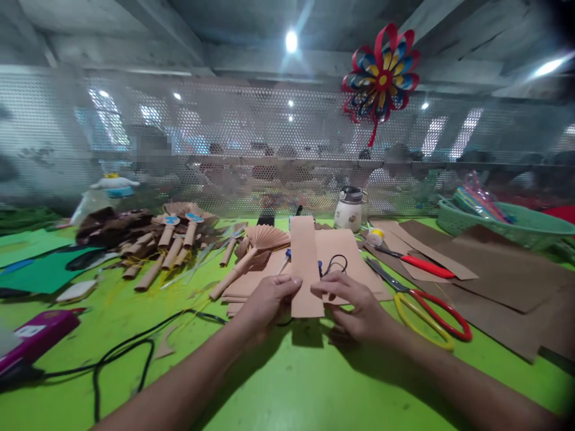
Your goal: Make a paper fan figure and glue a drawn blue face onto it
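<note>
A tan paper strip (304, 257) stands nearly upright above the green table, its lower part between my hands. My left hand (274, 299) pinches its left edge, thumb on the front face. My right hand (354, 305) is at the strip's right edge, thumb and forefinger closed on it, the other fingers curled below. Behind the strip lies a stack of tan paper sheets (350, 251) with a black cord loop (338, 263) on top. A pleated paper fan (265, 238) with a rolled handle rests just left of the stack.
Scissors (411, 291) with red and yellow handles and a red-handled tool (426, 266) lie right, by brown sheets (498, 269). A green basket (507, 230) and white bottle (349, 211) stand behind. Left are paper rolls (150, 272), a black cable (121, 353) and a purple device (45, 335).
</note>
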The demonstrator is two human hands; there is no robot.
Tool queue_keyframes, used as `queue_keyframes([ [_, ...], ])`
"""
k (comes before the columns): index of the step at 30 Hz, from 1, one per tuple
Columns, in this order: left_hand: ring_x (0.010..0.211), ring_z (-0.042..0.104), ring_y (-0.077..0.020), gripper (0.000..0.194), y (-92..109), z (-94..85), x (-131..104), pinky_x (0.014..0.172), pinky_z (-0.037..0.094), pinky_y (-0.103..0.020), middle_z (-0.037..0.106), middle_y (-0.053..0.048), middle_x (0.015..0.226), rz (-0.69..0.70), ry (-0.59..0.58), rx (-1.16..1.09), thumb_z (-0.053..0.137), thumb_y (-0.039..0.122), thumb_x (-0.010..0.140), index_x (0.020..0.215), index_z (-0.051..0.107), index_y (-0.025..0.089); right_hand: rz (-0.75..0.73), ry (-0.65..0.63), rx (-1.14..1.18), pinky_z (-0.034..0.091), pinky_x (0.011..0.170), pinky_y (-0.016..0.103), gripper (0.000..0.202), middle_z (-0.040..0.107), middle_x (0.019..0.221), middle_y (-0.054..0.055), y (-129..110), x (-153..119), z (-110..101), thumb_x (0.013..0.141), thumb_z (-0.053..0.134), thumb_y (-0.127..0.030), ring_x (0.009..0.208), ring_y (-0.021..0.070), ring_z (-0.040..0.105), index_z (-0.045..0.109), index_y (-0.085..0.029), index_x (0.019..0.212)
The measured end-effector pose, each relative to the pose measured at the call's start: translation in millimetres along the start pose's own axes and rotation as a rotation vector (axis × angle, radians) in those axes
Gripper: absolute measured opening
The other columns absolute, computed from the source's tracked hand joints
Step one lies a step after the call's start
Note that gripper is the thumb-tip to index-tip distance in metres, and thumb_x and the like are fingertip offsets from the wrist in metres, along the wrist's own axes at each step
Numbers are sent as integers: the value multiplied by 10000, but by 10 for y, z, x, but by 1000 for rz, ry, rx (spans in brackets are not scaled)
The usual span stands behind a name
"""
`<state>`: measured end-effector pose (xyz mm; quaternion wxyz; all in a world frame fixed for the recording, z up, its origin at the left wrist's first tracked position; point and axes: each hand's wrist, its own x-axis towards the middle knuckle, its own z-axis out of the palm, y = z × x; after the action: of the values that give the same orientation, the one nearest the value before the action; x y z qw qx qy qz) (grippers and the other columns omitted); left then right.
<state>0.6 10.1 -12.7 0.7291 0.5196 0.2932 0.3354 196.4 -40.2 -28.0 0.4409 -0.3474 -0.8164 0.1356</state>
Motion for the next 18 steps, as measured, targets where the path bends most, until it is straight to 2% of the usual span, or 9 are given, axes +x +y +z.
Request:
queue_keyframes([
  [3, 758, 652, -195, 274, 7, 20, -25, 776, 492, -314, 713, -104, 833, -14, -51, -44, 714, 375, 764, 847, 709, 113, 20, 32, 5, 543, 747, 311, 513, 616, 1013, 87, 66, -15, 33, 741, 523, 30, 925, 195, 606, 627, -221, 1176],
  [6, 799, 653, -204, 261, 0, 28, -37, 860, 469, -354, 714, -112, 868, -34, -107, -61, 709, 363, 777, 862, 724, 117, -17, 78, 29, 539, 769, 324, 405, 650, 975, 80, 83, -21, 31, 773, 566, -25, 908, 192, 627, 676, -222, 1110],
  [9, 775, 634, -187, 216, -13, 21, -37, 818, 471, -324, 704, -97, 838, 0, -105, -41, 710, 333, 782, 822, 731, 121, 7, 126, 92, 537, 752, 328, 280, 673, 904, 66, 66, -15, 7, 803, 591, -86, 857, 182, 644, 727, -224, 1006],
  [14, 726, 610, -161, 225, -18, 27, -43, 698, 454, -260, 691, -123, 833, -19, -114, 22, 669, 295, 819, 867, 735, 85, 212, 138, 326, 530, 671, 373, 105, 677, 810, 66, -6, 20, -18, 811, 658, -231, 762, 201, 633, 762, -224, 825],
  [18, 709, 607, -157, 196, -29, 41, -35, 658, 442, -255, 685, -129, 829, 9, -106, 41, 658, 251, 820, 889, 726, 80, 421, 200, 462, 500, 641, 357, 165, 653, 728, 57, -107, 54, -20, 776, 708, -325, 699, 184, 594, 730, -183, 693],
])
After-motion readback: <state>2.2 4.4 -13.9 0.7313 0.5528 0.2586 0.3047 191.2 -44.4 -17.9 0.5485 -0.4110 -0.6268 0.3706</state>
